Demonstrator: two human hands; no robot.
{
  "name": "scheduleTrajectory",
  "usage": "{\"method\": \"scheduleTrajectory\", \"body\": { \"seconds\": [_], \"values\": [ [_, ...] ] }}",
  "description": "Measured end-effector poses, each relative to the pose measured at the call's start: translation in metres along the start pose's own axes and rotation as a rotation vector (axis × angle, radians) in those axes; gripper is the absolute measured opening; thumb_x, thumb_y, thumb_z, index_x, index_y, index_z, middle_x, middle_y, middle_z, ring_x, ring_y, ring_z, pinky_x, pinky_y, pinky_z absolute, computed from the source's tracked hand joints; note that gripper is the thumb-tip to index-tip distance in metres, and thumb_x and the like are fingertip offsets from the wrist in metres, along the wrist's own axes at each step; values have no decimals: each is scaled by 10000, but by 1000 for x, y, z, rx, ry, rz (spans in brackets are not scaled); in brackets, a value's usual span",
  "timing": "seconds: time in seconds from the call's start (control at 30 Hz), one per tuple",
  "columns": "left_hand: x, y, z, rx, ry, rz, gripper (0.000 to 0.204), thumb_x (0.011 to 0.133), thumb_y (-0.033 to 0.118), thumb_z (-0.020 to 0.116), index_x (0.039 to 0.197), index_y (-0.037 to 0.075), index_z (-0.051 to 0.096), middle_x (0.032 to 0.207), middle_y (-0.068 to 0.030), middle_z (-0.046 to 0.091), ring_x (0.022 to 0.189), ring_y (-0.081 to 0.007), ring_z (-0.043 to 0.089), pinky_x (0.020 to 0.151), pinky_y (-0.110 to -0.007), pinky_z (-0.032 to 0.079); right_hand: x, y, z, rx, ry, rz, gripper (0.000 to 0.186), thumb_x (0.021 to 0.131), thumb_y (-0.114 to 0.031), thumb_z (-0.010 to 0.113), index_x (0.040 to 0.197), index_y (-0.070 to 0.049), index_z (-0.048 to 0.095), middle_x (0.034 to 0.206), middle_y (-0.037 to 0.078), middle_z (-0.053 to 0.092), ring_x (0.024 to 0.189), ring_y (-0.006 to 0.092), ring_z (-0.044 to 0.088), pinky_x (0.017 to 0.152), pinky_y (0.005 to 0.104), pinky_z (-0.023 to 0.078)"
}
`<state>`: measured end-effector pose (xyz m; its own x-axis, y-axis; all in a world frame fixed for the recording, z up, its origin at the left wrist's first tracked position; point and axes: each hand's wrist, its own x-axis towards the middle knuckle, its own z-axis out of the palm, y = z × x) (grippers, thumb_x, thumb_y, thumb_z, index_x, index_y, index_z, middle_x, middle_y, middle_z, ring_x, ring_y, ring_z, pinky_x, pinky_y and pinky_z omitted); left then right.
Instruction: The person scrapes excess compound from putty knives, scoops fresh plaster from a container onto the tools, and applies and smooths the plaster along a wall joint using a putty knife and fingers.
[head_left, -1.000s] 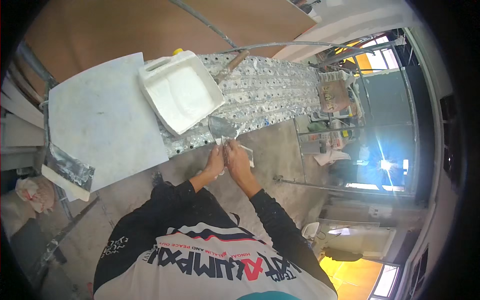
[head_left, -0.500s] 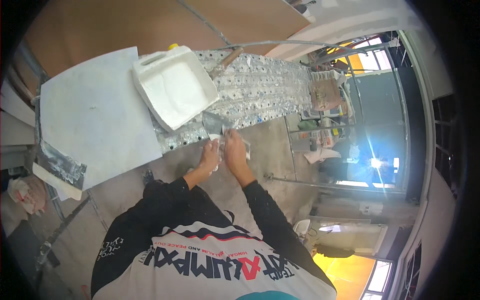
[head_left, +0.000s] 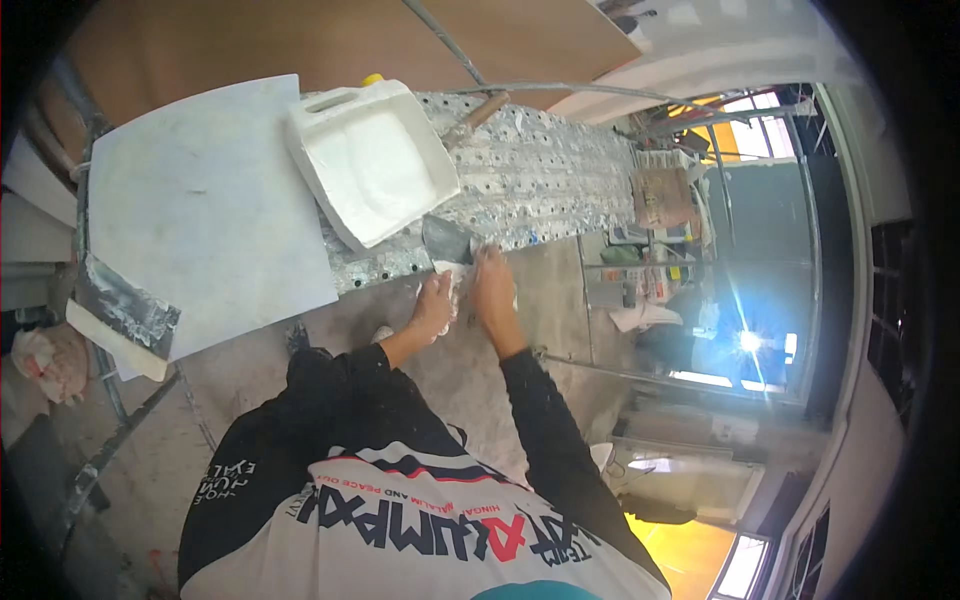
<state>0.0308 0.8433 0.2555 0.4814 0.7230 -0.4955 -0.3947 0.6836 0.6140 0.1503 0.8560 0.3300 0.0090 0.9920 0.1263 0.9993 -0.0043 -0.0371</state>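
A grey, wide metal blade (head_left: 447, 240) lies over the near edge of the perforated plank, just below a white tub (head_left: 372, 160) of white paste. My right hand (head_left: 494, 290) is closed at the blade's right side, gripping it. Close by on the left, my left hand (head_left: 432, 308) is closed on something white and paste-smeared (head_left: 450, 278) below the blade; its shape is partly hidden by my fingers. White paste shows on my fingers.
A white board (head_left: 200, 210) covers the plank's left part, with a smeared block (head_left: 125, 315) at its corner. A wooden handle (head_left: 475, 118) lies behind the tub. The perforated plank (head_left: 550, 180) runs right to a brown container (head_left: 660, 195). Scaffold poles (head_left: 813, 260) surround it.
My hands have drawn slightly apart, the right one shifting rightward with its fingers higher on the blade. The whole view has also shifted a little.
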Motion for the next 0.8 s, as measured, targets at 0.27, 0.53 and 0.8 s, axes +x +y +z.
{"method": "scheduleTrajectory", "body": {
  "seconds": [0.27, 0.53, 0.8],
  "values": [
    [10, -1, -3, -13, -61, 55, 357, 1055, 398, 429, 1009, 46, 470, 682, -45, 530, 485, -136, 503, 417, -298, 418, 14, -3, -9, 45, -13, 52, 170, 832, 0, 546, 972, 42, 633, 1094, 242, 598, 916, 423, 614, 813, 483, 508],
    [6, 11, -2, 32, -49, 25, 337, 1051, 392, 448, 1043, 56, 464, 654, -23, 494, 468, -126, 478, 409, -296, 399, 12, -9, -11, 23, 53, 20, 192, 817, 10, 557, 983, 55, 642, 1048, 239, 601, 908, 435, 625, 787, 481, 516],
    [5, -3, -1, 64, -42, 42, 353, 1047, 407, 442, 1132, 72, 513, 635, -11, 491, 451, -131, 479, 370, -294, 366, 15, 15, 11, 14, 132, -49, 182, 788, -17, 595, 958, 38, 624, 1029, 269, 607, 908, 443, 628, 782, 482, 518]
  ]
}}
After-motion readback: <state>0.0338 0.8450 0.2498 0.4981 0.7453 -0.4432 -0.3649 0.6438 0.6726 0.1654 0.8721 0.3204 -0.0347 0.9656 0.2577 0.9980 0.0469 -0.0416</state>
